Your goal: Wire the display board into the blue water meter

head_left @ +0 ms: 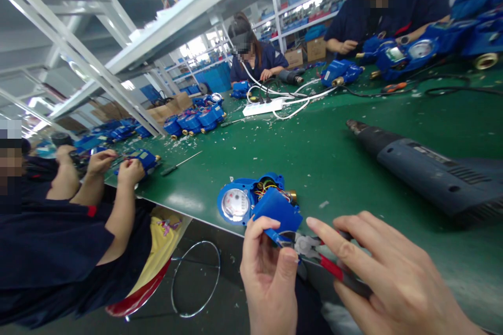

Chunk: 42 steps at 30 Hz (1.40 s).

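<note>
A blue water meter (251, 200) with a round white dial lies at the near edge of the green table (314, 152), its housing open so coloured wires show. My left hand (269, 272) pinches the blue cover (277, 214) at the meter's near side. In my right hand (393, 277) I grip red-handled pliers (326, 261); their jaws point left and meet the cover right by my left fingertips.
A dark heat gun (428, 170) lies to the right. A white power strip (264, 107) with cables sits mid-table. Several blue meters (194, 120) stand further back. A person's hands (118, 167) work at the left; two more people sit across the table.
</note>
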{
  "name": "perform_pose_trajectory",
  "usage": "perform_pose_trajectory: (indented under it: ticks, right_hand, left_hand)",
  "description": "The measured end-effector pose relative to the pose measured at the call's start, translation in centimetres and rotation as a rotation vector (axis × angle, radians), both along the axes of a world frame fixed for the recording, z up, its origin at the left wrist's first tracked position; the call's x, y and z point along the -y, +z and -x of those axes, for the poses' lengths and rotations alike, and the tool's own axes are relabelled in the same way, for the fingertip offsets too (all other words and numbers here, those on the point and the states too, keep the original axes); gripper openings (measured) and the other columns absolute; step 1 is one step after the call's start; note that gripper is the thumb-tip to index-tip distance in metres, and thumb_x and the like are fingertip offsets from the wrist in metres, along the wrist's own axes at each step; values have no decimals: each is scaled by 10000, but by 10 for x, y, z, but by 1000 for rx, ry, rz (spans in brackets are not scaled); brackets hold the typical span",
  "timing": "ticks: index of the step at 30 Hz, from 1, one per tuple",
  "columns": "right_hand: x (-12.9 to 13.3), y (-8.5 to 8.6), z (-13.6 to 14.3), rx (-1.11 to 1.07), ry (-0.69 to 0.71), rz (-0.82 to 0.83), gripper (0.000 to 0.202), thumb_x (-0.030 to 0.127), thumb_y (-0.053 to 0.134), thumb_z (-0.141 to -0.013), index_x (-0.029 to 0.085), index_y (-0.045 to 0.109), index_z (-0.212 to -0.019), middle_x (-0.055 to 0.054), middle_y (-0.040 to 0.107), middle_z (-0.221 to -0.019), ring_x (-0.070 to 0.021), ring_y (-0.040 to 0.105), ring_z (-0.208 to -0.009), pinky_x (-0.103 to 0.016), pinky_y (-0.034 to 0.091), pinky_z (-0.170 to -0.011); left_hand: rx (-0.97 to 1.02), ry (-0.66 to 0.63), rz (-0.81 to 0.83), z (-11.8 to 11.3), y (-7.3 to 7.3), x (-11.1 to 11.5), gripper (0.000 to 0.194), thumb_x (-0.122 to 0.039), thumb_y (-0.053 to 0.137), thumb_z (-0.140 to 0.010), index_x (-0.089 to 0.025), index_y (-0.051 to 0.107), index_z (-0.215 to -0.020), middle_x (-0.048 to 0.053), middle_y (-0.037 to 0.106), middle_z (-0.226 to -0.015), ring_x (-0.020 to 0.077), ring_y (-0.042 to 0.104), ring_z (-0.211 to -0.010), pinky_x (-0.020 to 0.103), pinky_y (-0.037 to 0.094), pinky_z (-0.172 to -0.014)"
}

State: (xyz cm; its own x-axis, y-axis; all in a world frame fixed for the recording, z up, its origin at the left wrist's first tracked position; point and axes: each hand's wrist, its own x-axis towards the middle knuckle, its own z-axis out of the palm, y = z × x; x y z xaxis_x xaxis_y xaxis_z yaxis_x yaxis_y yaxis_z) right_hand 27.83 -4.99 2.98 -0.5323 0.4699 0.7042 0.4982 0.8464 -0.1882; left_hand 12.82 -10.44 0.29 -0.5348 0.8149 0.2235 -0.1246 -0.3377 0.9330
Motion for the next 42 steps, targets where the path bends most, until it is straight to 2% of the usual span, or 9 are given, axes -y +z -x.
perform_pose_trajectory:
  ticks: [9,15,20,24,26,30,32,37,42]
  right_hand:
    - [1,-6,0,-36,28,59,412,99,502,-836,151,571,-1238,-98,640,-913,-197,612,-793,-286,534,-642]
    - [5,-10,4,-62,32,111,454,77,494,-828,158,549,-1271,-97,600,-974,-180,595,-847,-285,518,-707]
    - [-1,-10,0,-6,-47,-45,441,107,506,-862,140,528,-1301,-118,545,-1028,-231,520,-908,-360,447,-752]
    - [-7,-8,-5,48,-26,-98,436,127,543,-886,158,522,-1320,-103,556,-1029,-222,522,-898,-351,445,-764]
    - [-8,-8,-7,22,-7,-38,434,112,528,-886,172,524,-1315,-87,569,-1026,-195,550,-892,-312,472,-767]
    - [-7,-7,-6,-97,-3,225,482,106,483,-879,220,488,-1348,-56,583,-1062,-132,616,-918,-201,516,-750]
    - [-6,-4,-5,-111,-10,273,491,130,480,-877,236,481,-1357,-55,584,-1094,-127,630,-943,-188,528,-751]
    - [-5,2,1,-53,14,143,470,120,479,-834,206,546,-1291,-83,582,-1070,-166,616,-924,-262,540,-763]
    - [-7,4,3,-14,34,58,458,98,504,-829,167,575,-1276,-108,581,-1051,-212,547,-957,-327,487,-779]
  left_hand:
    - [3,26,-30,1,-3,-2,244,-404,736,-816,-309,649,-1023,2,627,-952,125,595,-781,205,493,-714]
    - [28,20,-29,0,-1,-2,247,-401,749,-805,-316,660,-1019,-2,623,-956,116,598,-774,184,489,-700]
    - [24,1,-4,0,-6,1,285,-375,769,-790,-294,675,-1047,26,609,-1072,131,602,-844,192,491,-739]
    - [37,-17,-4,-1,-7,1,307,-379,793,-762,-295,684,-1036,28,614,-1099,147,605,-918,209,489,-816]
    - [57,-18,-14,-1,-5,1,310,-394,789,-763,-303,681,-1038,21,622,-1085,146,615,-914,206,495,-798]
    - [114,-37,4,2,1,-1,368,-438,782,-755,-310,673,-1081,18,678,-1043,142,648,-875,195,509,-760]
    - [158,-47,20,4,3,-1,399,-450,785,-746,-303,672,-1100,30,701,-1053,153,666,-884,210,518,-776]
    - [232,-72,24,6,6,0,419,-430,805,-731,-290,680,-1106,37,722,-1025,165,684,-894,228,531,-785]
    - [263,-48,39,5,9,1,468,-456,833,-680,-271,693,-1087,44,721,-1026,180,687,-912,240,535,-799]
